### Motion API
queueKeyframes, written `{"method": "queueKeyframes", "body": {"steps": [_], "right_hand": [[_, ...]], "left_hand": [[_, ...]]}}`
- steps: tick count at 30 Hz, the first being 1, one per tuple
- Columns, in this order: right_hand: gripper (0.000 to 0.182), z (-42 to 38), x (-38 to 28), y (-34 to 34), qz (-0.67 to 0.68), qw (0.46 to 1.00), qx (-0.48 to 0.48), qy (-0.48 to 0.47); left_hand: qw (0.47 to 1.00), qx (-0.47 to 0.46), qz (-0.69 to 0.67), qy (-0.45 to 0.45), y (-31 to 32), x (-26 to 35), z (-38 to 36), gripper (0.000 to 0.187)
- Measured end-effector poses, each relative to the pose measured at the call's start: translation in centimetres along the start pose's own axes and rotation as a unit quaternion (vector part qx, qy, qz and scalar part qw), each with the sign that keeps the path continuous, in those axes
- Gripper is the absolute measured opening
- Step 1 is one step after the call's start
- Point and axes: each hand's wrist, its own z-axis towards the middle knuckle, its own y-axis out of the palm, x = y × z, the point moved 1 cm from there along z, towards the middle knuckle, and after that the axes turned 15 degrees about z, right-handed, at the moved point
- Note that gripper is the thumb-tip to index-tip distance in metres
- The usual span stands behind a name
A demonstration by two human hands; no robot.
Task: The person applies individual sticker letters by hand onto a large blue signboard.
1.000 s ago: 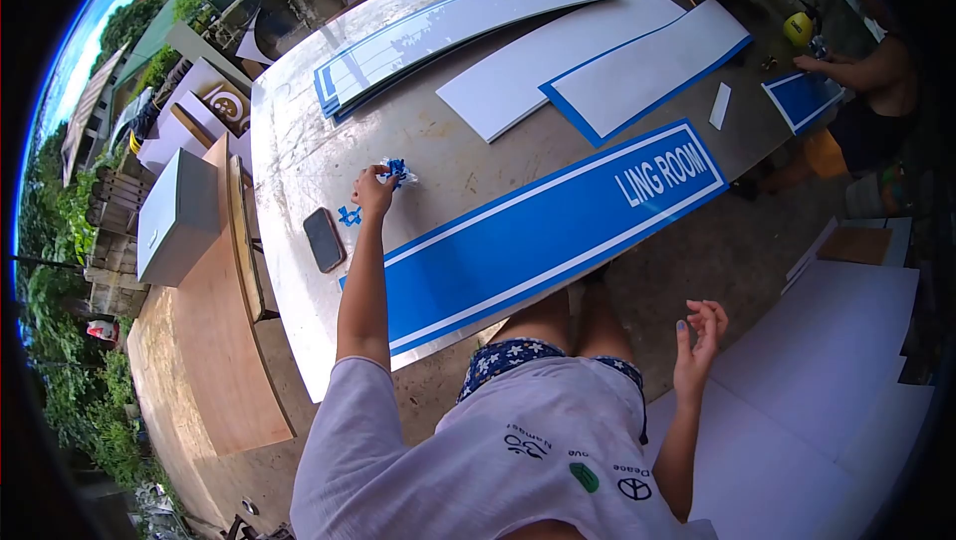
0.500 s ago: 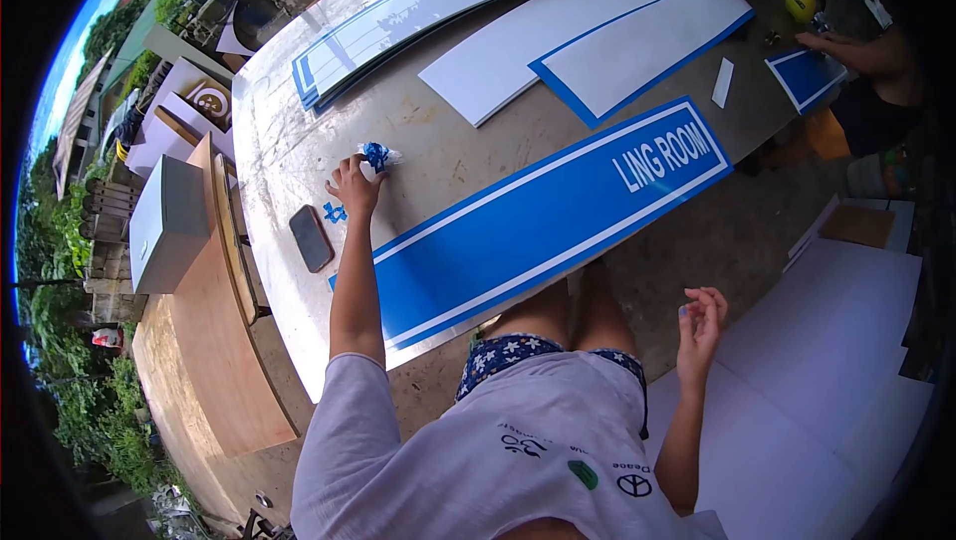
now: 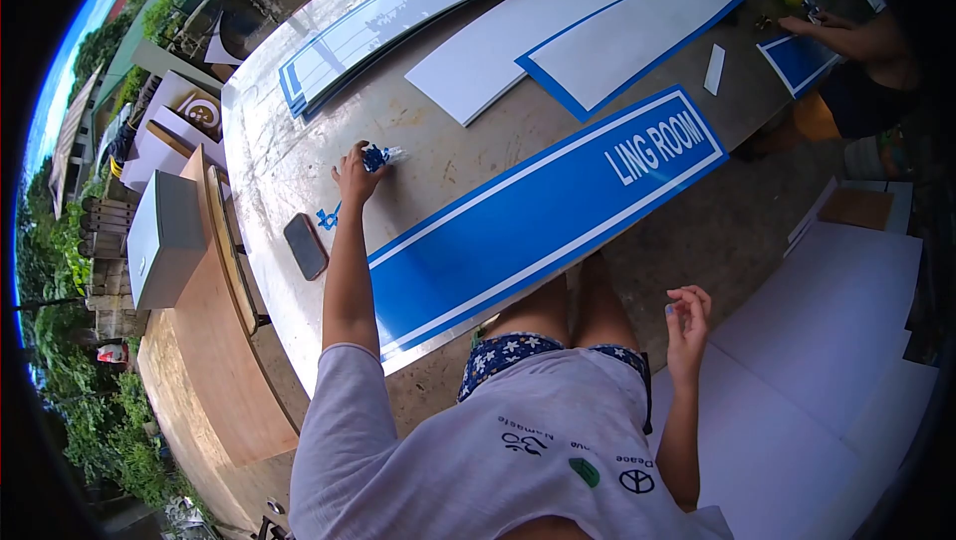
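Note:
My left hand (image 3: 356, 180) reaches over the table, its fingers closed around a crumpled wad of blue and clear-white scraps (image 3: 378, 157). Beside its wrist lies a small blue scrap (image 3: 328, 217), with a dark phone (image 3: 306, 246) to the left of it. Under and right of my left forearm stretches a long blue sign (image 3: 528, 221) with a white border and the white letters "LING ROOM" at its right end. My right hand (image 3: 687, 326) hangs in the air off the near side of the table, fingers loosely bent and apart, holding nothing.
White panels (image 3: 428, 17) and a blue-edged white sheet (image 3: 637, 37) lie across the far part of the metal table (image 3: 269, 132). At the right, another person (image 3: 876, 57) handles a blue panel (image 3: 802, 62). Large white sheets (image 3: 797, 361) lean or lie behind my right hand.
My left hand has closed further over the crumpled wad, which has shifted slightly. My right hand has moved slightly, still with nothing in it. The whole view has tilted a little.

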Motion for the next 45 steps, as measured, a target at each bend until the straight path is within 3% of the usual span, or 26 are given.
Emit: {"method": "queueKeyframes", "body": {"steps": [5,6,9,11,12,15,17,21,25,30,32,33,36,40,45], "right_hand": [[0.017,0.2,0.0,0.2,0.003,1.000,0.008,0.008],[0.018,0.1,-0.2,0.2,0.001,1.000,0.011,-0.001],[0.018,0.3,-0.3,0.3,-0.013,1.000,0.010,0.000],[0.019,0.5,0.6,0.3,-0.006,1.000,0.015,0.004],[0.019,0.5,1.0,0.4,0.001,1.000,0.010,0.004],[0.019,0.9,1.7,0.8,0.002,1.000,0.009,0.012],[0.019,1.4,2.1,1.3,0.000,0.999,0.001,0.036],[0.019,2.8,4.0,2.4,-0.055,0.998,-0.018,0.031],[0.017,6.2,4.8,4.6,-0.116,0.992,-0.041,0.011],[0.015,14.2,6.0,7.5,-0.124,0.990,-0.063,-0.004],[0.014,17.7,6.6,8.7,-0.143,0.984,-0.083,-0.070],[0.014,19.1,7.1,9.4,-0.147,0.984,-0.087,-0.058],[0.013,22.1,8.4,11.5,-0.135,0.984,-0.046,-0.104],[0.014,22.2,10.6,13.5,-0.135,0.986,0.023,-0.099],[0.014,21.7,11.1,13.8,-0.183,0.971,0.030,-0.153]], "left_hand": [[0.998,-0.009,0.061,0.007,0.4,-0.5,0.3,0.073],[0.998,-0.013,0.053,0.006,0.2,-0.2,0.2,0.085],[0.997,0.069,0.030,-0.012,0.3,0.2,-0.6,0.114],[0.994,0.095,0.025,-0.046,-0.2,0.6,-1.4,0.123],[0.989,0.140,0.019,-0.044,-0.5,0.8,-2.0,0.122],[0.971,0.234,-0.004,-0.058,-1.2,2.0,-5.6,0.092],[0.975,0.216,-0.005,-0.056,-2.3,4.7,-10.6,0.076],[0.997,0.079,0.014,-0.005,-2.6,8.6,-20.7,0.067],[1.000,-0.002,0.026,-0.009,-1.8,10.3,-26.2,0.066],[0.997,-0.041,0.067,0.014,-1.6,10.9,-26.3,0.067],[0.996,-0.053,0.064,0.017,-1.8,11.0,-26.1,0.066],[0.997,-0.051,0.061,0.022,-1.9,10.9,-26.1,0.065],[0.995,-0.069,0.068,0.012,-2.0,11.2,-26.0,0.065],[0.994,-0.081,0.075,0.003,-2.0,10.9,-26.3,0.066],[0.993,-0.085,0.079,-0.001,-2.0,11.1,-26.4,0.066]]}}
